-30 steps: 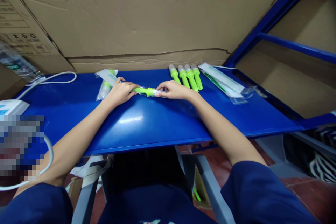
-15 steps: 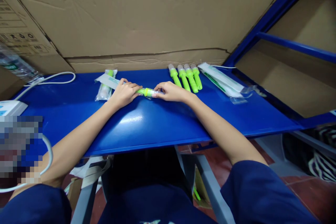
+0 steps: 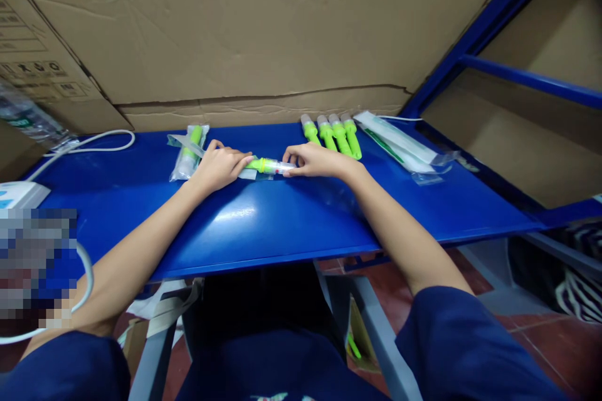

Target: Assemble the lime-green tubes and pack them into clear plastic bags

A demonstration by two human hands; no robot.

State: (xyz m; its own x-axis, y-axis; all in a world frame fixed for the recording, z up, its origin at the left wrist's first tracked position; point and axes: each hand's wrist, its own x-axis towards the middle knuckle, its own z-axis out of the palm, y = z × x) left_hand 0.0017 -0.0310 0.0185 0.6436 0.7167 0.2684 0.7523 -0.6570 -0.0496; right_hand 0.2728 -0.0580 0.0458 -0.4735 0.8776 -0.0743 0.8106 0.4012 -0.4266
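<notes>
A lime-green stick with a clear end (image 3: 270,166) lies crosswise over the blue table, with a small red spot near its tip. My left hand (image 3: 221,166) is closed around its green part, and a flat, clear plastic sleeve (image 3: 251,174) shows under the fingers. At the clear end, my right hand (image 3: 308,160) pinches the tip between thumb and fingers. Behind my left hand lies a similar green stick in a clear bag (image 3: 189,153). Several green sticks with greyish tips (image 3: 338,136) rest side by side beyond my right hand.
Flat plastic packets with white and green inside (image 3: 399,145) lie at the right of the blue table (image 3: 263,225). A cardboard wall (image 3: 263,31) closes off the back. White cable (image 3: 106,140), a white power strip (image 3: 23,194) and a plastic bottle (image 3: 35,119) are at left.
My right hand has shifted slightly right toward the tip, so more of the clear end and the red spot show. My left hand has moved slightly left and keeps hold of the stick.
</notes>
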